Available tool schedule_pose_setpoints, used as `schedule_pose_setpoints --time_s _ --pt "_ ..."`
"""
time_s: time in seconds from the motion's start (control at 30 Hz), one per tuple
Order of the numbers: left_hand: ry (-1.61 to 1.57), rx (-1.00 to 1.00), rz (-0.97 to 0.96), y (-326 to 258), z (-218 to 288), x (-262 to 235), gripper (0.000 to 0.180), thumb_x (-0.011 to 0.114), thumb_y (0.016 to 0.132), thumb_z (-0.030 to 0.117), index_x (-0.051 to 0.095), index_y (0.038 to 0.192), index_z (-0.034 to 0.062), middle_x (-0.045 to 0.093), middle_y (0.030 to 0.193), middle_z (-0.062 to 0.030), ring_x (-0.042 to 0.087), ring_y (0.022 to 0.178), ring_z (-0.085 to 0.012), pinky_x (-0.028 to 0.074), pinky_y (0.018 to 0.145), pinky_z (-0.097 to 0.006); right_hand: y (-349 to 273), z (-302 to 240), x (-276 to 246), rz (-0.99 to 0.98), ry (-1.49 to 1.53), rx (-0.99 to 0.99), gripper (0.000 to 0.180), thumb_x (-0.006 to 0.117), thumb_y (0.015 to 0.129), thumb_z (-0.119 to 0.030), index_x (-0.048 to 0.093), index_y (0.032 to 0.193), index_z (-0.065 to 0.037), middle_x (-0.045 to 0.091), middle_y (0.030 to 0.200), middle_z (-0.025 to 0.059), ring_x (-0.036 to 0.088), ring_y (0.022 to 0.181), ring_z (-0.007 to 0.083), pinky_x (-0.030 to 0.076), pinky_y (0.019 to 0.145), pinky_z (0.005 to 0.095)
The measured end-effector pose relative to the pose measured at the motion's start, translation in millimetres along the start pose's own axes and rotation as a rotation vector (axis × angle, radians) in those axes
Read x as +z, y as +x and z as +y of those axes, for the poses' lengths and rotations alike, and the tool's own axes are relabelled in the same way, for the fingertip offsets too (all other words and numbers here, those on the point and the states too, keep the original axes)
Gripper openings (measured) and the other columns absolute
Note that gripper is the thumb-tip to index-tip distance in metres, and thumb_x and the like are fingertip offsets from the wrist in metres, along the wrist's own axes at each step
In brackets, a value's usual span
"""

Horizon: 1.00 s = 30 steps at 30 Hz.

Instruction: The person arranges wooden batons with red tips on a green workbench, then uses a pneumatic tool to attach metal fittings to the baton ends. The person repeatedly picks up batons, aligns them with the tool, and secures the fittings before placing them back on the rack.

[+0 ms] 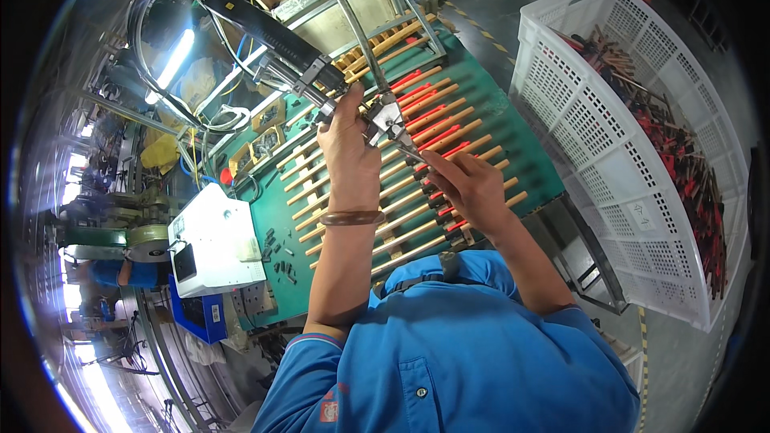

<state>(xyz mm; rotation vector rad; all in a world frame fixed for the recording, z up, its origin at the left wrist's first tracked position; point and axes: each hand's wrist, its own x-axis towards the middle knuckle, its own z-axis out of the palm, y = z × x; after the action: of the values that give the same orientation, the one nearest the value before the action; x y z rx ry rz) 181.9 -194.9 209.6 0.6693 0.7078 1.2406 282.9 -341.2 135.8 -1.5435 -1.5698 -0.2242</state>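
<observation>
My left hand [350,148] is closed round the metal head of a long black cylindrical power tool [269,30], below its front end. Beside it a silver metal head [387,119] hangs at the end of a bent metal pipe [346,0]. Just right of that head, my right hand [472,186] is closed in a pinch at a thin dark piece; what exactly it holds is hidden. Under both hands lie wooden rods [321,207] in a slanting row, several with red sleeves [433,112] and black parts along the middle.
The rods rest on a green tabletop [513,124]. A white machine [216,240] and a blue bin [196,317] stand at left, near loose black pieces [281,261]. Small boxes [265,144] sit behind. A large white crate [593,152] with red-and-black pieces stands at right.
</observation>
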Motion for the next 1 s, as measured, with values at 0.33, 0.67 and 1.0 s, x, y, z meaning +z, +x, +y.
schedule_pose_setpoints --time_s 0.33,0.67,1.0 --pt "-0.037 -0.016 -0.019 -4.2 0.0 4.4 0.012 0.066 0.079 0.0 0.059 0.089 0.0023 0.058 0.079 -0.0043 0.06 0.059 -0.0151 0.058 0.051 -0.029 1.6 5.4 11.2 0.157 0.056 -0.1 0.03 0.071 0.074 -0.008 0.06 0.102 -0.007 0.057 0.08 0.0044 0.058 0.067 0.0206 0.046 0.053 0.0326" --pt "0.019 0.001 0.035 -1.7 -8.4 1.6 0.012 0.069 0.077 0.002 0.059 0.083 0.0035 0.056 0.074 -0.0023 0.058 0.059 -0.0119 0.055 0.05 -0.026 11.5 -4.5 21.1 0.099 0.111 -0.016 0.016 0.071 0.074 -0.01 0.058 0.082 -0.008 0.052 0.07 0.0041 0.057 0.06 0.021 0.044 0.049 0.033" --pt "0.049 -0.027 0.059 -9.4 -9.8 11.7 0.009 0.067 0.08 0.005 0.059 0.083 0.0051 0.056 0.069 -0.0018 0.056 0.055 -0.0108 0.051 0.048 -0.025 12.0 -4.1 28.9 0.171 0.074 0.151 0.023 0.071 0.075 -0.007 0.06 0.095 -0.006 0.058 0.074 0.0062 0.058 0.059 0.0208 0.044 0.049 0.0316"
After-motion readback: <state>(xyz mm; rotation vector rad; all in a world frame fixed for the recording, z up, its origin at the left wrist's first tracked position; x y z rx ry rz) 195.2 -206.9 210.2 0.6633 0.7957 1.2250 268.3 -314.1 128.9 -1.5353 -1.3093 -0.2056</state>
